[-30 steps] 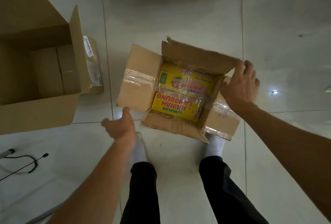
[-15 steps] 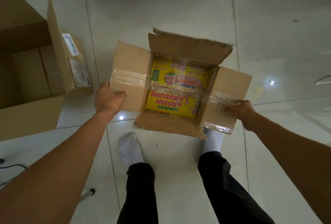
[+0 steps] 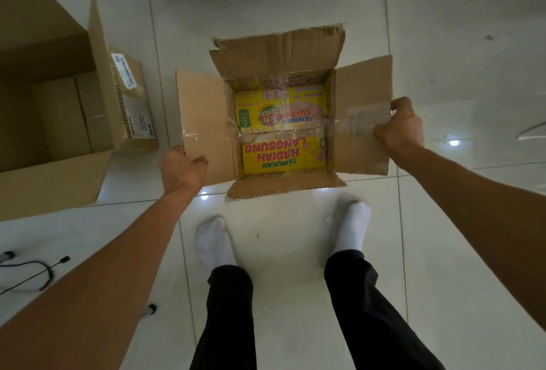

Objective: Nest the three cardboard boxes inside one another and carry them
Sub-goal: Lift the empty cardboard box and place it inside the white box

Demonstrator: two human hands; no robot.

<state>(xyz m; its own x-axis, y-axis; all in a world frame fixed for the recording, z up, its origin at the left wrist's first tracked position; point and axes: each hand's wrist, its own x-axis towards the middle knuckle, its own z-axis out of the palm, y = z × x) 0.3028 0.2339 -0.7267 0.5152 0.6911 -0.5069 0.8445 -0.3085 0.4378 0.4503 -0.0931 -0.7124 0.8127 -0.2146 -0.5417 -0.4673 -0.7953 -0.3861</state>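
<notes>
An open cardboard box (image 3: 283, 121) with a yellow printed bottom sits in front of the person's white socks (image 3: 214, 244), its four flaps spread outward. The left hand (image 3: 181, 167) is closed on the near edge of the left flap; the right hand (image 3: 399, 125) is closed on the outer edge of the taped right flap. Whether the box rests on the tiled floor (image 3: 443, 29) or is slightly lifted is hard to judge. A larger open box (image 3: 50, 121) stands well left, a small labelled box (image 3: 133, 97) beside it.

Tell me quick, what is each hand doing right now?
Left hand: fingers closed on the left flap of the open box.
Right hand: fingers closed on the right flap of the same box.
</notes>
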